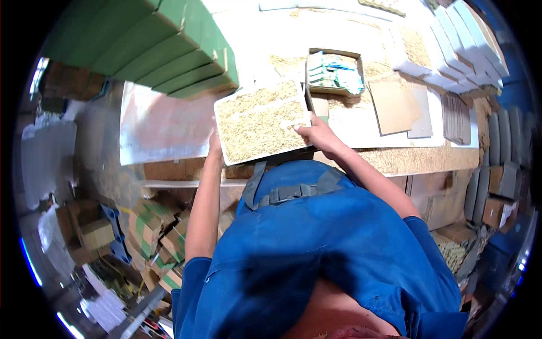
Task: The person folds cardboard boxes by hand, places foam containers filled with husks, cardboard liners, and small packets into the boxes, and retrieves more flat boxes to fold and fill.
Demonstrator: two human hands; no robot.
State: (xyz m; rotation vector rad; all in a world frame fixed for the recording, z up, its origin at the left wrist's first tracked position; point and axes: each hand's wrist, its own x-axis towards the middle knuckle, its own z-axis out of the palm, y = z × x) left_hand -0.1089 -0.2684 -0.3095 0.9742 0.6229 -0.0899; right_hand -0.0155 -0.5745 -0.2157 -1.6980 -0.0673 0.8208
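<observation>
Between my two hands is a white tray (262, 121) filled with pale, grain-like pieces, held tilted over the table's front edge. My left hand (214, 141) grips its left side; most of the fingers are hidden behind the tray wall. At the right side, my right hand (317, 133) is closed on the rim, with the thumb over the inside edge. Just behind the tray, to the right, stands an open cardboard box (362, 62) holding green and white packets (333, 72).
Green boxes (169, 51) stand in a row at the back left. Flat cardboard sheets (393, 107) lie to the right, beside a stack of brown card (455, 118). White foam-like blocks (460, 42) stand at the back right. Loose pieces are scattered on the white table (361, 121).
</observation>
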